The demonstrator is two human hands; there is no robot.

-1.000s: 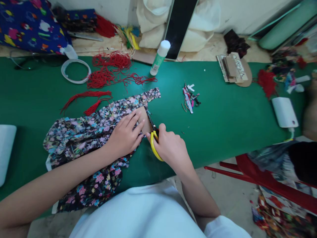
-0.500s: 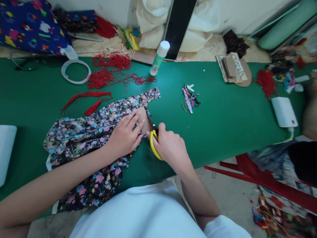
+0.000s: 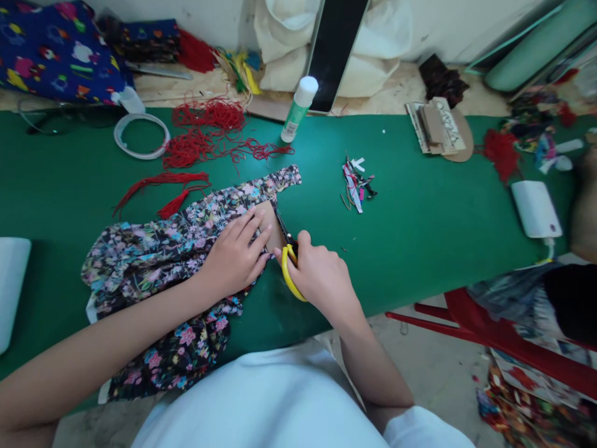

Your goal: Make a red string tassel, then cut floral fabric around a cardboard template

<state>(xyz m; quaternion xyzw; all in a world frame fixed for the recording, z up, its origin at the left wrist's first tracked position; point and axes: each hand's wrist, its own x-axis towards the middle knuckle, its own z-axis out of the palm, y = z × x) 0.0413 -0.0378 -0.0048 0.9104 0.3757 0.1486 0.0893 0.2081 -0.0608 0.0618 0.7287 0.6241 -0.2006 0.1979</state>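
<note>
My left hand (image 3: 236,252) lies flat with fingers spread, pressing a tan card (image 3: 270,227) onto the dark floral fabric (image 3: 140,255). In my right hand (image 3: 321,274) are scissors with yellow handles (image 3: 290,274), fingers wrapped round them. Their dark blades run along the card's right edge, at the fabric; whether the tips are parted is too small to tell. The fabric spreads over the green tabletop (image 3: 420,242) under my left forearm, and a narrow strip of it reaches up past the card.
Behind the fabric are red threads (image 3: 209,118), a white ring (image 3: 142,135) and a glue stick (image 3: 300,109). Small scraps (image 3: 357,185) lie right of it. Cardboard pieces (image 3: 438,127), a white device (image 3: 536,210), a red chair (image 3: 494,330) and another person's arm (image 3: 585,205) are further right.
The view has shifted very slightly. My hands, the scissors and the card hold nearly the same places.
</note>
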